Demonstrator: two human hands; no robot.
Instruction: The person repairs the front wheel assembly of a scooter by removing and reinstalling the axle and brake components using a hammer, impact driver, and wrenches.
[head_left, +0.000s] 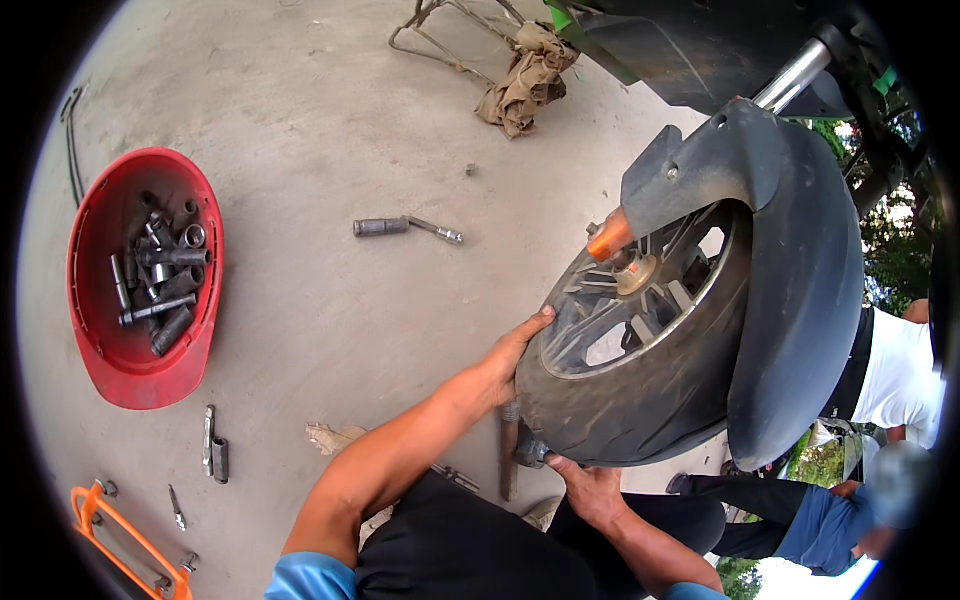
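A black-tyred motorcycle wheel (640, 400) with a dusty spoked rim fills the centre right, tilted beneath a dark mudguard (800, 280). An orange fork end (610, 238) meets its hub. My left hand (515, 355) grips the tyre's left side, its fingertips on the sidewall near the rim. At the lower edge, my right hand (590, 492) holds the tyre from below; part of its fingers is hidden. Beside that hand, a hammer (510, 450) with a brown handle lies on the floor, partly covered by the tyre.
At left, a red hard hat (145, 375) holds several sockets (175, 257). A hinged-head wrench (382, 227) lies mid-floor. Lower left are loose tools (209, 440) and an orange frame (130, 535). Brown cloth (530, 80) hangs on a wire stand. Two people (900, 370) are at right.
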